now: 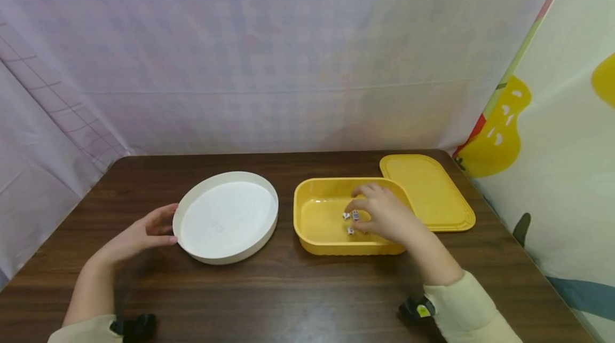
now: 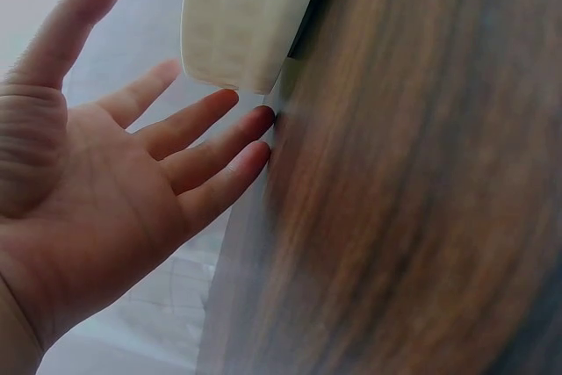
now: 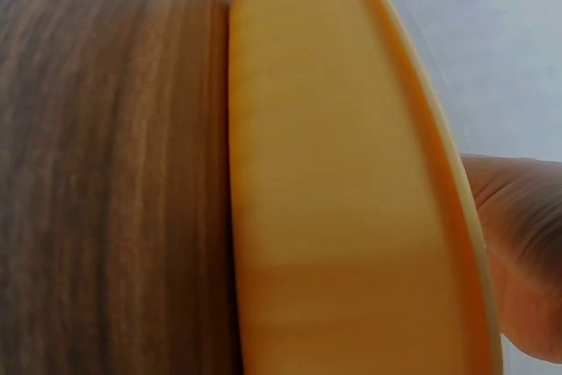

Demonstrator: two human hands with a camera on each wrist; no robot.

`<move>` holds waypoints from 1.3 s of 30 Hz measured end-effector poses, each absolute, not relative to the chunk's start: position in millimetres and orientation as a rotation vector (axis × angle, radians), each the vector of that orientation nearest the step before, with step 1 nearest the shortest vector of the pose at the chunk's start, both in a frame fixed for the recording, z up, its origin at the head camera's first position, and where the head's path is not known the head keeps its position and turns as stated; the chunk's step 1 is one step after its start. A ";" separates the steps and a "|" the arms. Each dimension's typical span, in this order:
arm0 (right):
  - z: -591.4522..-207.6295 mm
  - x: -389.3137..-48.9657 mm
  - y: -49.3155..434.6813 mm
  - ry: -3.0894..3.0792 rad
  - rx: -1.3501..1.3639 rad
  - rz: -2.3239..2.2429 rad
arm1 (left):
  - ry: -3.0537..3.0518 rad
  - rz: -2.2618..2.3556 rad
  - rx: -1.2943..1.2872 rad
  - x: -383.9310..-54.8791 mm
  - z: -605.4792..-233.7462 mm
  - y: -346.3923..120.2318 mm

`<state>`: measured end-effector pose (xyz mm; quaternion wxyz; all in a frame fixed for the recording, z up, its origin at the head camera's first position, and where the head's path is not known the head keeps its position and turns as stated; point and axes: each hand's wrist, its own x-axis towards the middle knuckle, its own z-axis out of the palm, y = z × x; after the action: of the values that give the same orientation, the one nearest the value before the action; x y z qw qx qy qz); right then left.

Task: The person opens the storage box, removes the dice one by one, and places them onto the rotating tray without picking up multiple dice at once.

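Note:
A round white tray [image 1: 226, 223] with a low wall stands left of centre. My left hand [image 1: 144, 231] is at its left side, thumb and fingers spread at the rim; in the left wrist view the fingertips of the left hand [image 2: 132, 173] are right by the tray's wall [image 2: 246, 24]. To the right is a yellow rectangular container [image 1: 312, 223]. Several small white cubes with dark marks [image 1: 355, 215] lie in it. My right hand [image 1: 384, 215] reaches over its near right side, fingers bent loosely and thumb apart, just above the cubes. The container's wall [image 3: 342, 173] hides most of the right hand in the right wrist view.
A flat yellow lid [image 1: 430, 188] lies at the back right, partly behind the container. All stand on a dark wooden table [image 1: 288, 300]. Pale cloth [image 1: 269, 54] hangs behind the table, and a patterned cloth [image 1: 567, 172] hangs on the right.

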<state>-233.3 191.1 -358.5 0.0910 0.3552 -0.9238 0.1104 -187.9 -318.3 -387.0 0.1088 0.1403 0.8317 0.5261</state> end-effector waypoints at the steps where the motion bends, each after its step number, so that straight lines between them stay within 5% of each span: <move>1: -359.7 -233.7 190.7 -2.754 1.052 0.323 | 2.447 1.545 0.413 -187.9 -387.0 -318.3; 39: -376.2 -240.7 188.3 -2.848 1.080 0.202 | 2.513 1.435 0.322 -188.3 -387.3 -316.6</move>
<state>-240.7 188.3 -376.2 0.0447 0.3534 -0.9321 0.0661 -188.3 -316.6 -387.3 0.1147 0.1099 0.8574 0.4895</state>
